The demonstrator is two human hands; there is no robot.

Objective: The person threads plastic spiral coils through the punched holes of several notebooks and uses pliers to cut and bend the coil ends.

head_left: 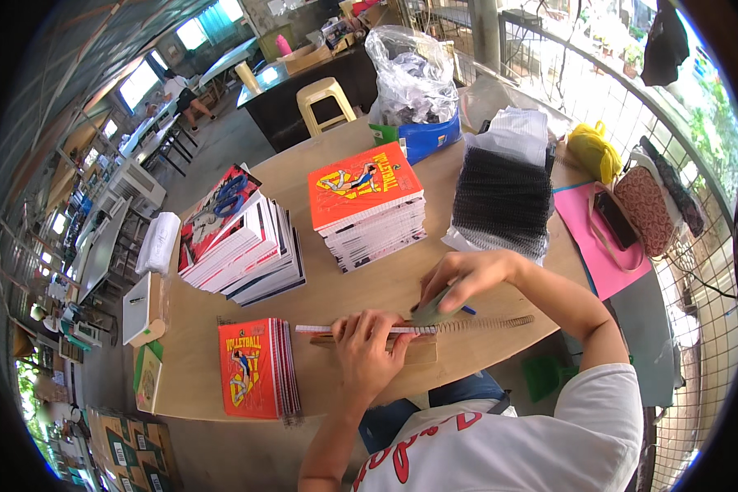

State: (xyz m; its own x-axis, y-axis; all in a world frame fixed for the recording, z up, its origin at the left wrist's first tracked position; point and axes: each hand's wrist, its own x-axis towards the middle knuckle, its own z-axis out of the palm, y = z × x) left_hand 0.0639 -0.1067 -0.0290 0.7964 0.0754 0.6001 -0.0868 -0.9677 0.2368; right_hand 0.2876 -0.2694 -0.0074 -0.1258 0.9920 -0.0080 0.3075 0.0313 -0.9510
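Near the table's front edge, my left hand (pixel 369 348) is closed round a thin notebook (pixel 312 329) held edge-on, its narrow edge facing up. A dark wire spiral (pixel 488 325) runs along that edge and sticks out well to the right. My right hand (pixel 471 277) grips a grey-green flat piece (pixel 432 307), whose exact kind I cannot make out, against the spiral by the notebook. A small wooden block (pixel 422 353) is partly visible below the notebook. Spiral-bound orange notebooks (pixel 250 367) lie stacked to the left.
Farther back stand an orange-covered stack (pixel 367 193), a leaning stack of booklets (pixel 242 246) with blue scissors (pixel 233 195) on top, and a pile of black spirals (pixel 502 193). A plastic bag (pixel 414 74), pink folder (pixel 586 238) and handbag (pixel 648 205) sit around the table (pixel 385 287).
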